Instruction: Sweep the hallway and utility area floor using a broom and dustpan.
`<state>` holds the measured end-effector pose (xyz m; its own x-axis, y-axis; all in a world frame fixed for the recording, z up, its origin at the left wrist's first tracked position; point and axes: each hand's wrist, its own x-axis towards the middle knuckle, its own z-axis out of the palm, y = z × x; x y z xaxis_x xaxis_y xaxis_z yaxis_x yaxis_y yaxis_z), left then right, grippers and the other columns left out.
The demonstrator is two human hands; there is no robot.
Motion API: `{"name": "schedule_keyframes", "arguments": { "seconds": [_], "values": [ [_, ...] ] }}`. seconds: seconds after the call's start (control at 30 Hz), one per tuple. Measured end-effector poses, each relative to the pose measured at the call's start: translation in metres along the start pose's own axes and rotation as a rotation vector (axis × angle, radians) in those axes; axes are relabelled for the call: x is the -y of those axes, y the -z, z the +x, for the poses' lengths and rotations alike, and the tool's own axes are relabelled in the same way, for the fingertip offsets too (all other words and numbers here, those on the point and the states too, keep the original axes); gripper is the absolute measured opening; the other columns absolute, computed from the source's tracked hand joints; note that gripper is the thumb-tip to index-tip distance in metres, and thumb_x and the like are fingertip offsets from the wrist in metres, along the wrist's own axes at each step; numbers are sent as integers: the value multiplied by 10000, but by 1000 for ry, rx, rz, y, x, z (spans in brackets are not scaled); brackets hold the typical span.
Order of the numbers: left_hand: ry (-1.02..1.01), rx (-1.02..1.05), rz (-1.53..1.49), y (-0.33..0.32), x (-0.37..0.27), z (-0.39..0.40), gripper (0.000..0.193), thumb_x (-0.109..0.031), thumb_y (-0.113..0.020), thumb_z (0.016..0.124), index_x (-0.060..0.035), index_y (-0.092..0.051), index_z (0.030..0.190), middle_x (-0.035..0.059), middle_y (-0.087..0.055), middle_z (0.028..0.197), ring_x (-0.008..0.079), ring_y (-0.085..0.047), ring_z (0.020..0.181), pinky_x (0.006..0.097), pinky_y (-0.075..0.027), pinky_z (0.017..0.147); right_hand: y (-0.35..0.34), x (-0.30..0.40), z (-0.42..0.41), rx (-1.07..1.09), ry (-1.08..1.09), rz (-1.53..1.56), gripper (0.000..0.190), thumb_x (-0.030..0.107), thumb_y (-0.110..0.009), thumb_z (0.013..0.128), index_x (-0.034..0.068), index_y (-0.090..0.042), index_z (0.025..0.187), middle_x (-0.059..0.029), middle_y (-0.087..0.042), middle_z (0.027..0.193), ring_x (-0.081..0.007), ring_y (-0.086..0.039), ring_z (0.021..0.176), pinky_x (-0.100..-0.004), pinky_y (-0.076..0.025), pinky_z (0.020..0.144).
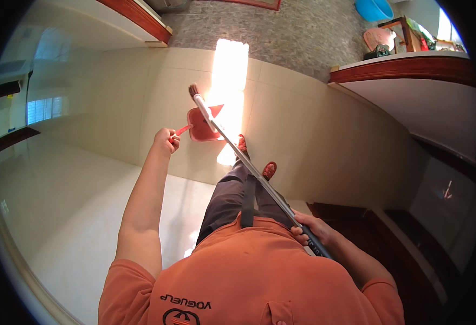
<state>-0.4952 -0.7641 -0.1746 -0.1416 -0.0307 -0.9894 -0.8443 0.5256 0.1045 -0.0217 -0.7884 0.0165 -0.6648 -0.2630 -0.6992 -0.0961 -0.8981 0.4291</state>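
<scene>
My left hand [168,140] is closed round the handle of a red plastic dustpan [201,129], held out in front of my legs. In my right hand [309,228], near my waist, is the dark grip of a long metal-handled broom [258,174]. Its pole runs diagonally across my legs and over the dustpan. Dark reddish bristles show at the far end of the broom head, past the pan's upper edge. Glare hides part of the pan's right side, and I cannot tell whether the pan touches the floor.
Bright sunlight lies on the cream tiled floor [173,81]. A doorway with red-brown wooden trim [404,70] opens onto grey stone-patterned flooring. Beyond it are a blue basin [374,9], a pink plastic item [377,38] and a wooden stand. My red slippers [269,170] are below the pole.
</scene>
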Motion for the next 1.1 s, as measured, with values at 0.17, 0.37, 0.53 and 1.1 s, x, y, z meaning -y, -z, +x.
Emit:
{"name": "schedule_keyframes", "arguments": {
  "seconds": [0.17,0.37,0.53,1.1],
  "values": [
    [28,50,46,44,16,-4,162,-98,-381,821,-133,-393,978,36,-427,601,66,-391,416,155,-306,328,-28,-2,-37,-73,-47,-144,494,233,-390,877,298,-153,1306,-21,-439,628,-112,-403,446,-222,-377,395],
    [35,153,-134,119,80,-14,140,-118,-394,832,-166,-394,964,49,-449,638,66,-393,418,160,-304,332,-35,-3,-67,-299,187,-626,505,165,-362,878,195,-148,1334,-30,-464,604,-104,-426,433,-220,-368,390],
    [62,205,-396,160,148,-31,69,-135,-400,844,-114,-387,908,50,-447,634,66,-381,414,165,-294,332,-30,43,-55,-413,308,-927,508,151,-373,860,164,-175,1328,-32,-461,575,-108,-439,415,-229,-382,384],
    [19,159,-1180,93,420,-108,72,-146,-383,855,-130,-423,912,80,-456,716,79,-392,466,174,-304,372,0,222,-13,-496,223,-1671,510,141,-398,835,103,-215,1310,-41,-459,559,-114,-448,401,-259,-391,368]
  ]
}}
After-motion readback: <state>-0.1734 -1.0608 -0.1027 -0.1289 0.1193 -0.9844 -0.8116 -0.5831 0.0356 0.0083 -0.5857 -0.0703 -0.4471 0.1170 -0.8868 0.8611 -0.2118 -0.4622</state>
